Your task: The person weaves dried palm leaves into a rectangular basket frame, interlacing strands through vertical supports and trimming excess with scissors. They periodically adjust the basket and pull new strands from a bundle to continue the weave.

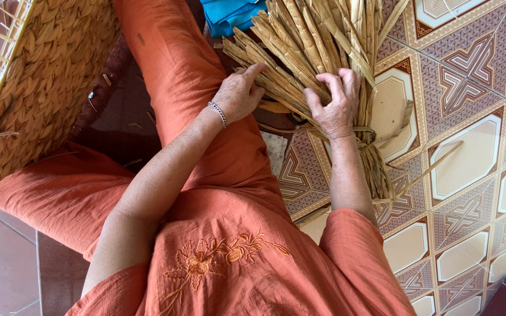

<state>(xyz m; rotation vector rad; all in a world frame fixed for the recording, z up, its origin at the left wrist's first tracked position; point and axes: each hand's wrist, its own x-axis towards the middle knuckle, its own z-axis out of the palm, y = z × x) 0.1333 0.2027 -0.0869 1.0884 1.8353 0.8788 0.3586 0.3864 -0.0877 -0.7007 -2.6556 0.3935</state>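
A big bundle of dry, tan straw stalks [317,41], tied near its bottom end, is lain on the patterned tile floor [469,146] and is held by both hands. Some stalks are gripped by the right hand [336,105], and others are touched by the left hand [239,93], fingers bent. A woven straw basket [42,82] is seen at the left, beside the orange-clothed leg [171,64]

A thick bundle of dried, tan straw stalks [317,52] lies on the patterned tile floor [469,152], fanning wide toward twelve o'clock and narrowing toward five o'clock, where a twisted straw band cinches it. A few loose stalks stray out toward three o'clock beside the bound end
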